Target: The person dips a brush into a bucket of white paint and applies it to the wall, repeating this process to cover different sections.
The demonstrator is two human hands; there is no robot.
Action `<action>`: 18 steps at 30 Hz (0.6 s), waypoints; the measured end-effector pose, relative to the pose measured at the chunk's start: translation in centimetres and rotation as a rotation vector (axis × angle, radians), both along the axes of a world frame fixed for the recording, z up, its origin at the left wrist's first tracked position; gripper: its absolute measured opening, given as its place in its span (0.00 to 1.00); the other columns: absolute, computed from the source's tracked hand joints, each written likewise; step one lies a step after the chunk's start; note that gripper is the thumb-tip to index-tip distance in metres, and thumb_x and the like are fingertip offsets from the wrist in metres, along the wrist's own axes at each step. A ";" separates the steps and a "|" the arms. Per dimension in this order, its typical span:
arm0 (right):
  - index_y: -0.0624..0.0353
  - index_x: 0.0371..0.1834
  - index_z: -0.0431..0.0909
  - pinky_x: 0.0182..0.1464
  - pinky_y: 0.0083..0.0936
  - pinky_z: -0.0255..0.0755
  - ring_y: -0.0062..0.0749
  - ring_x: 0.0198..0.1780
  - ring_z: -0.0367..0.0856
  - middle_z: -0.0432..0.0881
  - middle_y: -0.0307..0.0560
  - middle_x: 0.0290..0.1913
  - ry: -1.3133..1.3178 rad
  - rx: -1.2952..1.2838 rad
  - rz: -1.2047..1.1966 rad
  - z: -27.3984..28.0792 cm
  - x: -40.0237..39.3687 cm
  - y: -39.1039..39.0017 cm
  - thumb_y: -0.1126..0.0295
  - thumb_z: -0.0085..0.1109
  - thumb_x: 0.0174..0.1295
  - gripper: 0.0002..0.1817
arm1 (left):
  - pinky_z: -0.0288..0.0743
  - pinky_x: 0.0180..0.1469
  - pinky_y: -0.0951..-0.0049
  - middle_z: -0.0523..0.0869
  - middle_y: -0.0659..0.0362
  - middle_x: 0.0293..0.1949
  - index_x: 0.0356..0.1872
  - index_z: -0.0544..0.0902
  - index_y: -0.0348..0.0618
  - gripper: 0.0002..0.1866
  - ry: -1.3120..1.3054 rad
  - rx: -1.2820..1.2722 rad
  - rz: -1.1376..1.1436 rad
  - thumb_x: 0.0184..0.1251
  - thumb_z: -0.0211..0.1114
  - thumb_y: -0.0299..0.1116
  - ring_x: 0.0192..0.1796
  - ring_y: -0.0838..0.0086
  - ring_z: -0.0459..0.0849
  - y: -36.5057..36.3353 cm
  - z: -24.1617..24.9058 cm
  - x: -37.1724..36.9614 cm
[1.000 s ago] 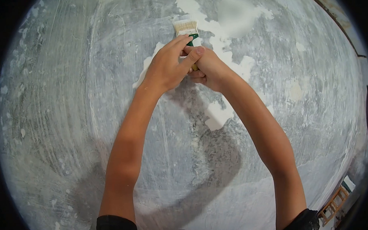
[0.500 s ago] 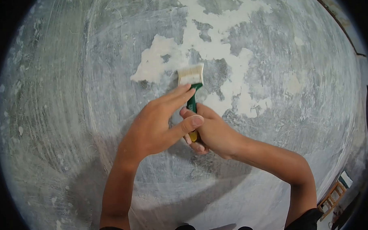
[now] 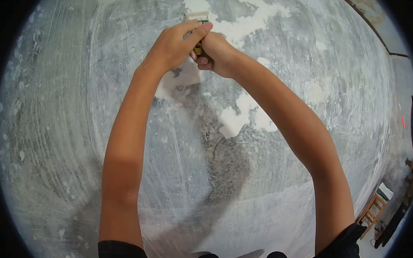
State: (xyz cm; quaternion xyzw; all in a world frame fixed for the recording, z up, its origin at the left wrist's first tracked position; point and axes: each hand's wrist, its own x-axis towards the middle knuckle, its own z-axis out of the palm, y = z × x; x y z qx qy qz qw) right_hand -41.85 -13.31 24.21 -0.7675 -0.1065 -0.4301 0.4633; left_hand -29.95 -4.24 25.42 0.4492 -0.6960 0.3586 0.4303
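Note:
A paintbrush [image 3: 197,16] with pale bristles and a green and yellow handle is held high against a patchy grey wall [image 3: 171,153]. My right hand [image 3: 216,53] is wrapped round its handle. From the left, my left hand [image 3: 175,42] rests over the upper handle near the bristles, its thumb against the brush and right hand. White patches [image 3: 235,30] show bare around the brush, and another white patch [image 3: 238,116] lies lower down. Both arms are stretched upward and cast shadows on the wall.
At the lower right stands a wooden ladder-like frame [image 3: 372,213], with a white and green item [image 3: 385,191] at its top. Dark objects line the right edge. A dark edge [image 3: 366,21] runs along the wall's upper right.
Both hands and the paintbrush have moved up the wall and slightly left, and the arms are more stretched. The view has shifted slightly.

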 end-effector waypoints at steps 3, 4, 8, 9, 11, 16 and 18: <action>0.54 0.30 0.71 0.22 0.22 0.54 0.21 0.18 0.61 0.74 0.41 0.23 0.060 -0.020 -0.014 -0.5 0.6 -1.0 0.65 0.37 0.75 0.15 | 0.76 0.62 0.65 0.89 0.48 0.53 0.60 0.85 0.41 0.34 -0.009 -0.054 -0.038 0.78 0.52 0.63 0.55 0.62 0.86 -1.7 -1.0 1.5; 0.54 0.31 0.70 0.21 0.22 0.53 0.20 0.18 0.61 0.74 0.41 0.23 0.083 -0.036 -0.017 -0.6 0.7 -1.1 0.65 0.36 0.75 0.15 | 0.75 0.63 0.64 0.88 0.47 0.56 0.61 0.85 0.40 0.35 -0.040 -0.158 -0.071 0.78 0.52 0.64 0.58 0.60 0.86 -2.1 -1.2 2.0; 0.54 0.34 0.70 0.21 0.21 0.52 0.19 0.17 0.59 0.74 0.41 0.23 0.127 0.029 0.040 -3.1 0.1 -0.7 0.65 0.36 0.77 0.14 | 0.74 0.66 0.64 0.86 0.45 0.60 0.63 0.84 0.38 0.37 -0.083 -0.134 -0.067 0.78 0.52 0.65 0.63 0.59 0.84 -2.0 -3.1 3.2; 0.55 0.34 0.69 0.20 0.20 0.51 0.17 0.17 0.57 0.74 0.40 0.23 0.141 0.071 0.061 -3.9 -0.1 -0.3 0.64 0.36 0.78 0.14 | 0.74 0.66 0.64 0.86 0.45 0.61 0.63 0.84 0.37 0.35 -0.086 -0.114 -0.096 0.79 0.51 0.61 0.63 0.58 0.84 -2.0 -3.6 3.4; 0.55 0.35 0.68 0.19 0.19 0.50 0.15 0.16 0.54 0.73 0.39 0.22 0.156 0.109 0.084 -5.0 -0.6 0.7 0.64 0.35 0.79 0.15 | 0.74 0.67 0.64 0.86 0.45 0.61 0.63 0.84 0.37 0.32 -0.088 -0.097 -0.122 0.80 0.51 0.57 0.64 0.58 0.84 -1.8 -4.6 3.9; 0.59 0.44 0.70 0.19 0.18 0.52 0.14 0.15 0.54 0.75 0.39 0.22 0.232 0.237 0.102 -8.5 -0.9 1.4 0.63 0.39 0.80 0.13 | 0.79 0.63 0.63 0.87 0.43 0.58 0.58 0.85 0.34 0.23 -0.223 -0.159 -0.177 0.73 0.48 0.32 0.59 0.54 0.87 -1.6 -8.0 5.0; 0.61 0.49 0.69 0.19 0.18 0.52 0.14 0.14 0.55 0.75 0.39 0.22 0.253 0.260 0.126 -10.6 -1.2 1.5 0.62 0.39 0.81 0.13 | 0.79 0.64 0.62 0.87 0.43 0.58 0.58 0.85 0.33 0.23 -0.195 -0.076 -0.181 0.73 0.48 0.31 0.59 0.54 0.87 -0.9 -9.7 4.8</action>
